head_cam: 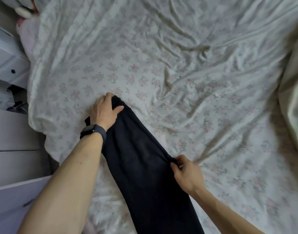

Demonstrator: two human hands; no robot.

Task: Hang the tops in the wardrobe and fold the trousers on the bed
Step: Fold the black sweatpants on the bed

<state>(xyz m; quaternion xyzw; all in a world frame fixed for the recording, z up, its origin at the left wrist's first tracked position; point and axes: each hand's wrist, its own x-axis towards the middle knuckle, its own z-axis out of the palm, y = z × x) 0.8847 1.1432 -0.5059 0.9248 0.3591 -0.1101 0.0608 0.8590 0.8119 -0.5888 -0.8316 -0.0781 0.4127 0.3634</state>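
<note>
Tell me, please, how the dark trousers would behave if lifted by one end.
Probably floppy: the dark trousers lie flat on the bedsheet and pucker where the right hand pinches them. Likely light, as that pinch alone raises the edge.

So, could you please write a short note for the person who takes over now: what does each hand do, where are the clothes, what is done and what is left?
Left hand: grips the far end of the trousers.
Right hand: pinches their right edge, nearer the body.
Trousers: dark, lying long on the bed, running out of the bottom of the view; no cross fold shows.
Tops and wardrobe: not in view, so the hanging cannot be judged.
Left to do: fold the trousers on the bed, then check the tops.
</note>
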